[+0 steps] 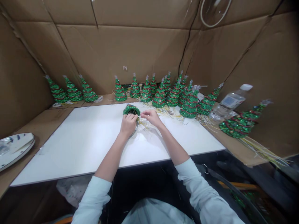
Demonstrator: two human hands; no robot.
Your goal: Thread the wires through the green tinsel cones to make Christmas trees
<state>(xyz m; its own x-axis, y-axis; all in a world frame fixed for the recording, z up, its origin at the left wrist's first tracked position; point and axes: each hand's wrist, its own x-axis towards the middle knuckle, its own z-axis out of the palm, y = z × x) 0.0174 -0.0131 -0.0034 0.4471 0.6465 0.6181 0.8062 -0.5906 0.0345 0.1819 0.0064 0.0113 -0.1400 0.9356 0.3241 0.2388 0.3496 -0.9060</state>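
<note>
From where I stand, the person at the white tabletop (70,152) has both hands working close together near its far edge. The left grip (128,125) is closed around a small green tinsel tree (131,109), which sits just beyond the knuckles, tipped so that its dark, hollow base faces the person. The right grip (151,117) comes in just beside the tree, its fingertips (142,114) at the tree's rim. They look pinched on the thin pale strands (143,125) that fan out from the base, though from here I cannot tell for sure whether they hold anything. A thin dark wire (135,132) curves just below the left grip. Well beyond both grips, a crowd of similar tinsel trees (161,93) trimmed with red garland stands on a cardboard ledge (105,99), with straw-coloured strands spilling around their bases. Far to the right of the right grip, another tinsel tree (239,125) lies on its side near a clear plastic water bottle (230,101). Far to the left of the left grip, a white plate with blue markings (16,150) rests on the cardboard beside the tabletop. Brown cardboard walls (116,49) rise behind it all.
</note>
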